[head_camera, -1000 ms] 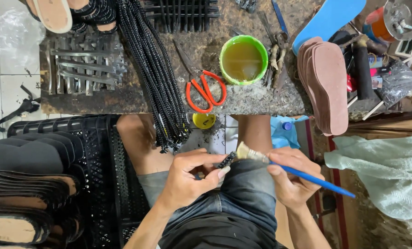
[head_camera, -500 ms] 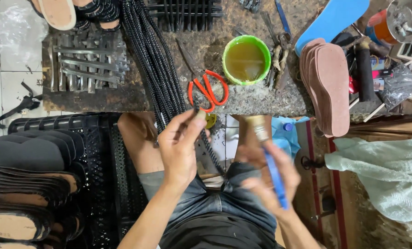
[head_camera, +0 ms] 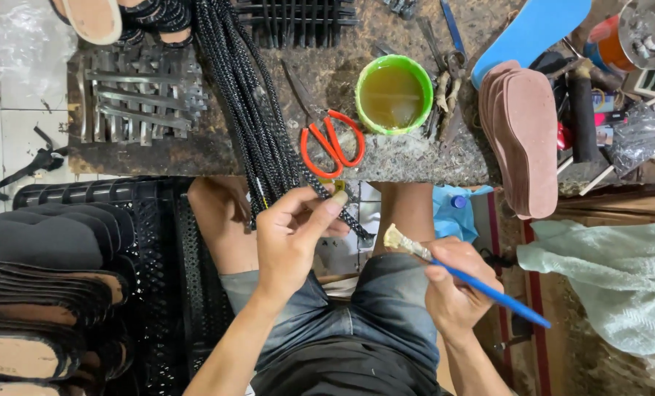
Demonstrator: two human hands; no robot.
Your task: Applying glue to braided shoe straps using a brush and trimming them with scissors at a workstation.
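Note:
My left hand (head_camera: 290,238) is raised over my lap and pinches the end of a black braided strap (head_camera: 326,198) that hangs from a bundle of black braided straps (head_camera: 243,103) lying across the bench. My right hand (head_camera: 456,290) grips a blue-handled glue brush (head_camera: 445,268), its pale bristle tip pointing up and to the left, a short way from the strap end. A green cup of yellowish glue (head_camera: 393,94) stands on the bench edge above, with orange-handled scissors (head_camera: 331,143) beside it.
A stack of brown insoles (head_camera: 525,136) and a blue insole (head_camera: 533,33) lie at the bench's right. Metal strips (head_camera: 133,92) rest at its left. A black crate (head_camera: 144,220) with stacked dark soles (head_camera: 45,293) stands at my left; a pale green cloth (head_camera: 613,286) lies right.
My left hand rose from my lap toward the bench edge with the strap end. My right hand swung the brush from pointing down to bristles pointing up-left beside the strap.

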